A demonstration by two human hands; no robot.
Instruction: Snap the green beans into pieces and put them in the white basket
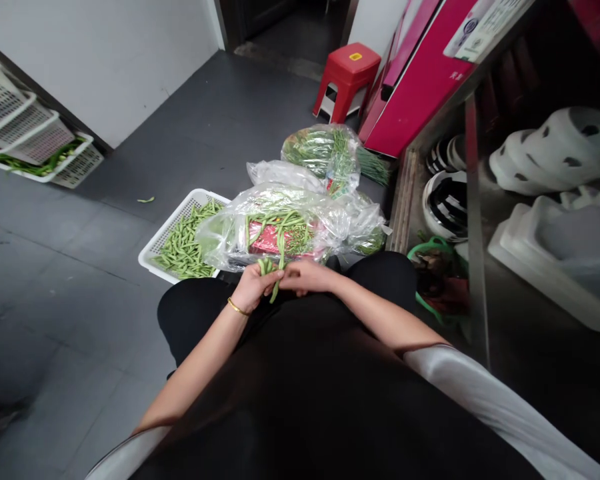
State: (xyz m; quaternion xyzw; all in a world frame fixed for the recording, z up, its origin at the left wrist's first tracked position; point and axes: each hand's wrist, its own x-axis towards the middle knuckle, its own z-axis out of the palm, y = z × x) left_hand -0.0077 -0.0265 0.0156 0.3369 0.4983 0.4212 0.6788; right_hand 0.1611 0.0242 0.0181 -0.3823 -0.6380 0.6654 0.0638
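Note:
Over my lap, my left hand [250, 288] is closed around several green beans [274, 292], with a gold bangle at its wrist. My right hand [310, 275] meets it from the right, its fingers pinched on a long bean [281, 248] that stands up between the hands; its fingertips are partly hidden. Just beyond lies an opened clear plastic bag [225, 223] with long beans and a red surface [269, 240] showing in it. Left of the bag, a white perforated basket [149, 261] holds a heap of short bean pieces [187, 243].
More bagged greens [320, 150] lie behind the bag. A red stool [350, 73] stands near the doorway. Stacked white baskets [75, 167] are at far left, a bean piece [146, 200] on the floor. At right, a metal shelf [475, 233] holds white containers [555, 153] and a green basket [433, 247].

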